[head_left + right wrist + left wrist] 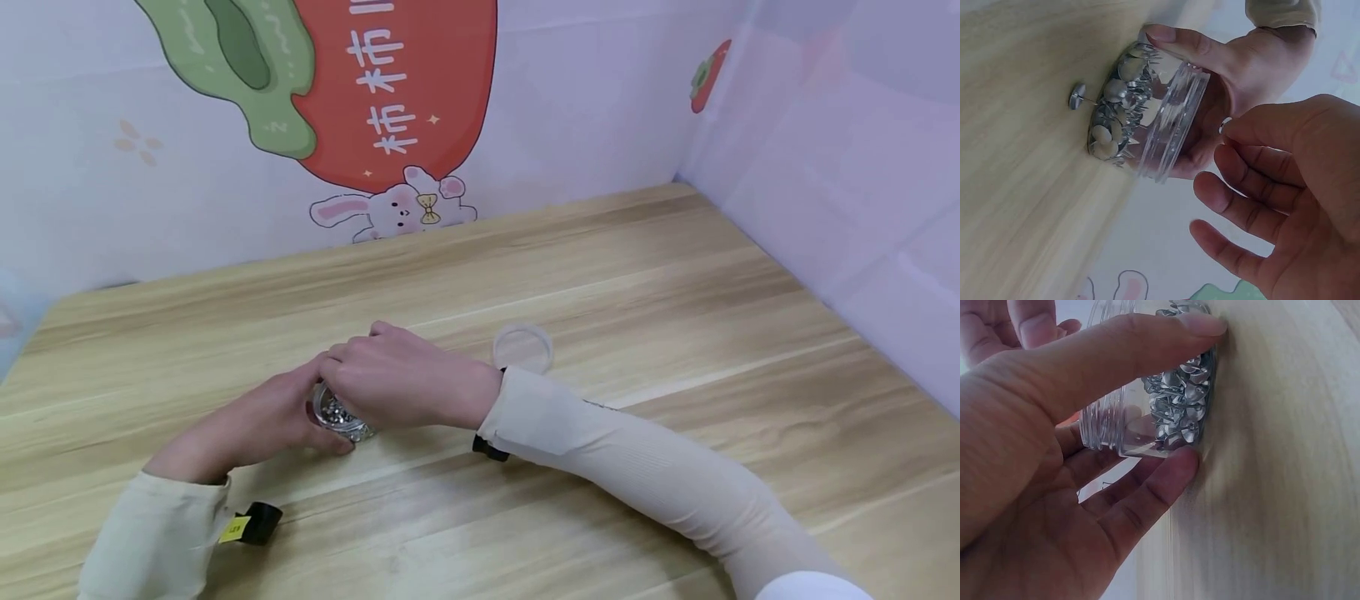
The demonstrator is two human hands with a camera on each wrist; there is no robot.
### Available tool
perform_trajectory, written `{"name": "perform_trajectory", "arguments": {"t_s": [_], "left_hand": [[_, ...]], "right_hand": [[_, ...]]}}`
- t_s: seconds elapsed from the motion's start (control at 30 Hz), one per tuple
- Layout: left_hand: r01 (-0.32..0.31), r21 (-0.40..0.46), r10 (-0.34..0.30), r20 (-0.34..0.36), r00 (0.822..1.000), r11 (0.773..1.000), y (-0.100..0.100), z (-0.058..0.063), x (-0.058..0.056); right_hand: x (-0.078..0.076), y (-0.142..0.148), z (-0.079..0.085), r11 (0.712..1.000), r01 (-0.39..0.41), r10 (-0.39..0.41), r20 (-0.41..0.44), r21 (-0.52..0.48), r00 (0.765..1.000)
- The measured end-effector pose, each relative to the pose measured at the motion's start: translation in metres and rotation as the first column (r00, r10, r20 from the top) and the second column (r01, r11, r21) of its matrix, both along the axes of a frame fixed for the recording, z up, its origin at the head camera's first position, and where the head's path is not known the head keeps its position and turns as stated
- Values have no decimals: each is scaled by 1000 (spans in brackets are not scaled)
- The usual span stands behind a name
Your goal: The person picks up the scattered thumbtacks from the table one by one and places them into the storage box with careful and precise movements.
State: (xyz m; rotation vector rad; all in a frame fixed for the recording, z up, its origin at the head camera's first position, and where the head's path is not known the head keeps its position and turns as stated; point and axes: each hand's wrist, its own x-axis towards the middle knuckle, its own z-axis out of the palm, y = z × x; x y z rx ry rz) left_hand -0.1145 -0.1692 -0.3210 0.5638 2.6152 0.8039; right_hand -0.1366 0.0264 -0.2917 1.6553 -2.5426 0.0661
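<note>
A small clear jar [1175,119] with a threaded neck stands uncapped on the table, its lower part full of silver thumbtacks [1179,403]. My left hand [262,421] grips it around the side, thumb on one side and fingers on the other, as the left wrist view shows. Just over the jar's mouth is my right hand [408,375]. Its thumb and index finger pinch a small shiny piece [1225,125], apparently a thumbtack, mostly hidden by the fingertips. The other right fingers are loosely bent. One loose thumbtack [1077,97] lies on the table beside the jar.
A round clear lid [522,348] lies on the wooden table [637,292], just beyond my right wrist. Behind the table hangs a pale backdrop [585,108] with a cartoon print, and another pale wall panel [862,208] borders the right side.
</note>
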Motion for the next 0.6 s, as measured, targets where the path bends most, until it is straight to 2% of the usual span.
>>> {"name": "perform_trajectory", "arguments": {"t_s": [0.27, 0.33, 0.5, 0.6], "left_hand": [[-12, -14, 12, -15, 1000, 1000, 0, 1, 0], [-10, -11, 10, -13, 1000, 1000, 0, 1, 0], [-2, -5, 2, -12, 1000, 1000, 0, -1, 0], [7, 4, -6, -17, 1000, 1000, 0, -1, 0]], "right_hand": [[-2, 0, -2, 999, -24, 25, 45, -24, 999], [-2, 0, -1, 1000, -19, 20, 32, -15, 999], [0, 0, 2, 998, 55, -53, -48, 29, 997], [2, 2, 4, 994, 101, -99, -52, 33, 994]]}}
